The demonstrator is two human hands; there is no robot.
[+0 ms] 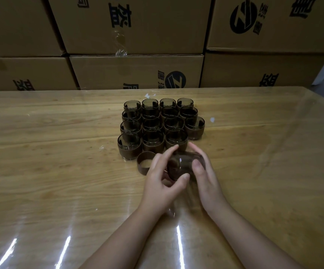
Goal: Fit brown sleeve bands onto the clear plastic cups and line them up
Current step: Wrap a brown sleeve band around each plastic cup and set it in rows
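Observation:
Both hands hold one clear cup [184, 164] tipped on its side just above the table, with a brown sleeve band around it. My left hand [163, 181] grips the cup's near end with thumb and fingers curled round it. My right hand [205, 175] wraps the far side. A loose brown band [144, 162] stands on the table just left of my left hand. Behind it, several sleeved cups [157, 125] stand upright in tight rows.
The wooden table [60, 152] has a glossy clear cover and reaches far to the left and right. Stacked cardboard boxes [137, 70] form a wall right behind its far edge. Small white scraps [212, 119] lie near the cups.

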